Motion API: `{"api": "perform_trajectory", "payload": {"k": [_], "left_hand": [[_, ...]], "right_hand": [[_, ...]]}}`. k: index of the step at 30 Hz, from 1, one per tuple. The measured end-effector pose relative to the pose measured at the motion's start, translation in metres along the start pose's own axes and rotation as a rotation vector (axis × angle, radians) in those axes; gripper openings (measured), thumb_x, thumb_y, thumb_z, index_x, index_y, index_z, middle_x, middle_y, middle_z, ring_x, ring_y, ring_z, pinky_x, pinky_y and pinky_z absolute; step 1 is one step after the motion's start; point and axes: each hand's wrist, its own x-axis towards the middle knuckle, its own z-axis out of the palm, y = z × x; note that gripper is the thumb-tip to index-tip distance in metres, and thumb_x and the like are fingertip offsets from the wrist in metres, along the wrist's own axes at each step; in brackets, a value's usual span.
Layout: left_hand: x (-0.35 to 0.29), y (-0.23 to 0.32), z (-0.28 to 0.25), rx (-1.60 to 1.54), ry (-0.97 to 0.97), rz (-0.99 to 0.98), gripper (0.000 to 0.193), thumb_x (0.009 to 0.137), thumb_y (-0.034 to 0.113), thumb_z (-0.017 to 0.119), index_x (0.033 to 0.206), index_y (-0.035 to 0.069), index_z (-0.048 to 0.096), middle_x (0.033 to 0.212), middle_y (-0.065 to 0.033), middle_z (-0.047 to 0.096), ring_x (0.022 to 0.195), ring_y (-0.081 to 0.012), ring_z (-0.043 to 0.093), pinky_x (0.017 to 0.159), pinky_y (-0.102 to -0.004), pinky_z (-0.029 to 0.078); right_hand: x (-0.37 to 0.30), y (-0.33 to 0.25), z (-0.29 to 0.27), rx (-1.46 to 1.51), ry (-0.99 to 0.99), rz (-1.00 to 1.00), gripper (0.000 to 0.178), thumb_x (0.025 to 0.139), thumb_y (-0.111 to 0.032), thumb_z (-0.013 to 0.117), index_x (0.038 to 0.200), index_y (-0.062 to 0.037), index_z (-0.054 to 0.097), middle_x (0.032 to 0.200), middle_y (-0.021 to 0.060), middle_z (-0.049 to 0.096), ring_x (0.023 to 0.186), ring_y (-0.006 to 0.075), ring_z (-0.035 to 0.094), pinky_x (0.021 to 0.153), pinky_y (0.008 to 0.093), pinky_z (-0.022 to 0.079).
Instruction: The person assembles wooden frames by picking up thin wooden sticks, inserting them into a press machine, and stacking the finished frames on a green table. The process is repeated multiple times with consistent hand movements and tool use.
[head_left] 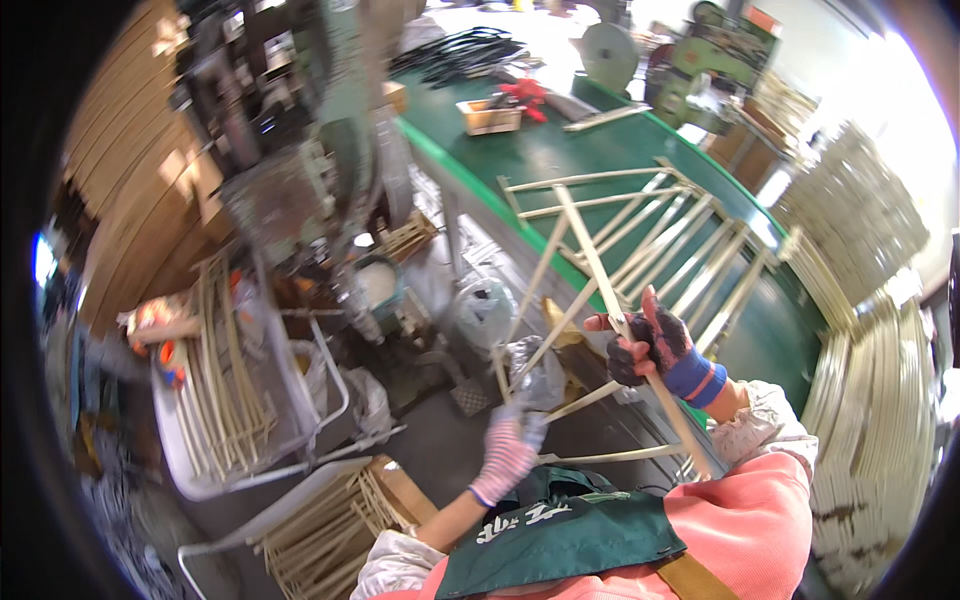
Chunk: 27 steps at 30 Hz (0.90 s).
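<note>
A cream-coloured slatted rack of thin bars lies partly on the green worktop and juts over its near edge towards me. My right hand, in a dark and blue glove with bare fingertips, is closed around a long cream bar that slants across the rack. The thumb points upward. Low and left of it, my left hand, in a pink-and-white striped glove, is beside the rack's lower corner. Motion smears its fingers, so whether they grip the frame does not show.
At left stands a machine with a foot pedal below. White carts hold cream bars. On the green worktop are black strips and a small box. Stacked cream panels line the right side.
</note>
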Motion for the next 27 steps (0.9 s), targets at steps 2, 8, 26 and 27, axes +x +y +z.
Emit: {"api": "perform_trajectory", "payload": {"k": [2,8,26,27], "left_hand": [[0.000,-0.088,-0.026,0.550,0.183,-0.244,0.052,0.082,0.042,0.059,0.110,-0.001,0.054,0.104,-0.0240,0.058,0.098,-0.0377,0.055,0.088,-0.0416,0.044],[-0.006,-0.302,-0.029,-0.263,0.323,-1.195,0.094,0.075,0.075,0.043,0.133,0.001,0.039,0.133,-0.0192,0.043,0.122,-0.0330,0.042,0.102,-0.0418,0.034],[0.137,-0.151,-0.003,0.105,0.143,-0.323,0.031,0.087,0.034,0.061,0.075,0.006,0.063,0.053,0.0069,0.038,0.046,-0.0072,0.028,0.042,-0.0289,0.022],[0.139,-0.139,0.001,0.167,0.079,-0.321,0.033,0.088,0.036,0.059,0.085,0.003,0.065,0.054,0.0053,0.042,0.048,-0.0080,0.031,0.043,-0.0272,0.025]], "right_hand": [[-0.045,0.005,0.008,0.088,-0.037,-0.037,0.085,0.083,-0.068,0.038,0.126,0.0047,0.041,0.059,-0.0043,0.045,0.043,0.0035,0.033,0.040,0.0181,0.026],[-0.164,0.035,0.050,0.116,-0.038,-0.303,0.096,0.082,-0.069,0.035,0.132,0.0122,0.022,0.052,-0.0053,0.044,0.036,0.0022,0.033,0.038,0.0179,0.027],[-0.415,0.335,-0.236,0.401,0.926,-0.915,0.090,0.071,-0.081,0.037,0.125,-0.0099,0.048,0.120,0.0208,0.055,0.101,0.0343,0.059,0.089,0.0459,0.045],[-0.418,0.350,-0.250,0.383,0.968,-0.930,0.090,0.071,-0.080,0.037,0.125,-0.0090,0.048,0.121,0.0204,0.054,0.102,0.0341,0.059,0.089,0.0459,0.045]]}}
